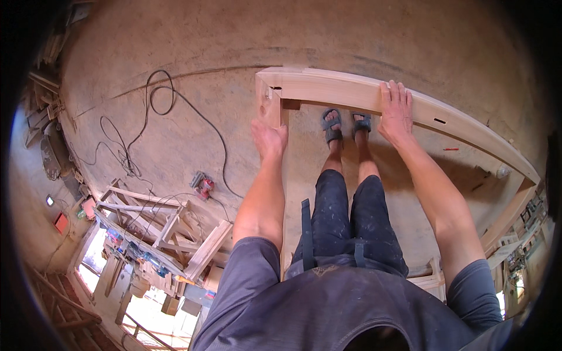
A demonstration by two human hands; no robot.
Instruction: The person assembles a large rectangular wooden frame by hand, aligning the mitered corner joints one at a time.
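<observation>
A large pale wooden frame (333,86) reaches across in front of me, its long rail running from a mitred corner at the left to another corner at the far right. My left hand (270,139) is closed around the left side piece, just below that corner. Over the long rail lies my right hand (396,114), its fingers across the upper face and its thumb at the near edge. A small dark slot (439,121) is cut in the rail right of this hand. Another dark opening shows by the left corner. My left fingertips are hidden behind the wood.
On the floor at the left lie a red power tool (202,185) and a looping black cord (218,131). A wooden rack of timber (167,219) stands at lower left. A thin red stick (451,149) lies inside the frame's outline. My sandalled feet (332,123) are below the rail.
</observation>
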